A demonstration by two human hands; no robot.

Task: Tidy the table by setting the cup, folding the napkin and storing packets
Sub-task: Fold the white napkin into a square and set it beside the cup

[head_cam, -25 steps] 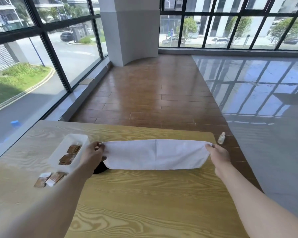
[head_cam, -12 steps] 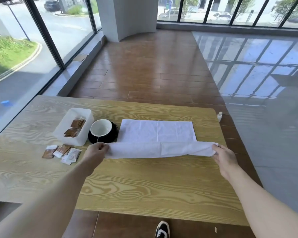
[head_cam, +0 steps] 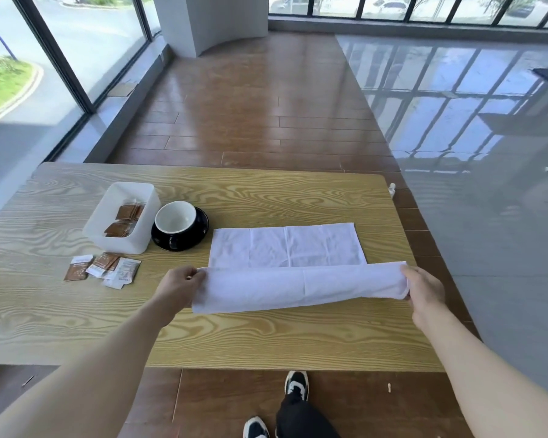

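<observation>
Both hands pinch the soft white cloth napkin: the left hand grips its left end and the right hand its right end, the near half lifted while the far half lies flat on the grainy wooden table. At ten o'clock from the napkin, a round black cup with a white inside stands on a black saucer, beside a white rectangular plastic box holding brown packets. More flat paper packets, loose, lie at nine o'clock.

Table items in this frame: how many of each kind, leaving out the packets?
Napkin: 1
Cup: 1
Saucer: 1
Bin: 1
Total: 4
</observation>
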